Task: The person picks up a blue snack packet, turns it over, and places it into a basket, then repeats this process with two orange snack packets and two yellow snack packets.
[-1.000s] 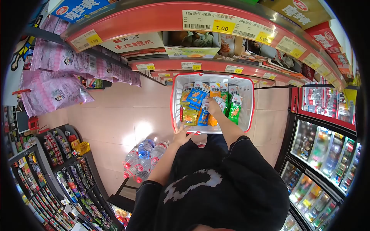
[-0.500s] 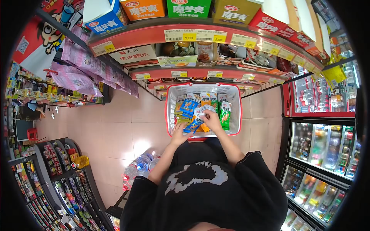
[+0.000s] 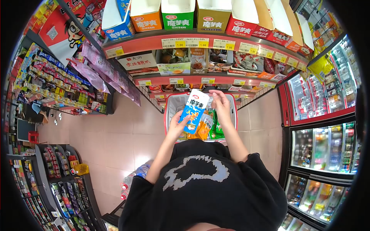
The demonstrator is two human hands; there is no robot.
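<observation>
My left hand (image 3: 179, 122) grips a blue-and-white snack packet (image 3: 196, 106), tilted, above the basket. Just right of the packet's top edge is my right hand (image 3: 221, 107), raised with its fingers bent and apart, and I see nothing in it. Below both hands stands a white shopping basket (image 3: 175, 102) with a red rim. Orange snack packets (image 3: 204, 129) and green snack packets (image 3: 218, 129) lie inside it. The held packet and my hands hide part of the contents.
Ahead, a red-edged shelf (image 3: 154, 43) carries open snack boxes, including a blue box (image 3: 116, 31) and a green box (image 3: 177, 19). Glass-door drink coolers (image 3: 322, 148) line the right. Snack racks (image 3: 61, 181) stand left, and bottles (image 3: 129, 181) sit on the floor beside me.
The blue packets have come up out of the basket in my left hand, front face showing. My right hand has risen and moved off them. The view has tilted slightly up toward the shelf.
</observation>
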